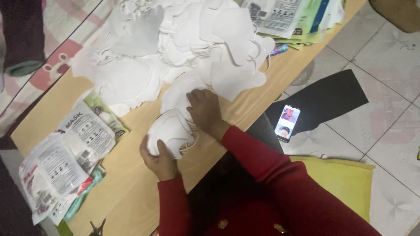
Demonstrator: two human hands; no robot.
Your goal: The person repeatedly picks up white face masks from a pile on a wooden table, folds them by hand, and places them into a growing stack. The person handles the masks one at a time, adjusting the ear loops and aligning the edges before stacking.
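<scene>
My left hand [160, 160] grips a small stack of folded white face masks [169, 130] near the front edge of the wooden table [131, 188]. My right hand [204, 111] rests palm down on the top of that stack and on a neighbouring mask [180, 91]. Its fingers are bent over the masks, and elastic ear loops hang out below my right wrist. Both sleeves are red. A large loose heap of white masks [183, 39] covers the far part of the table.
Printed mask packets [65, 157] lie stacked at the table's left end, and more packets [297, 17] at the far right. A lit phone [287, 123] rests on a dark cloth [332, 98] on the tiled floor. A yellow cushion [345, 183] sits by my right arm.
</scene>
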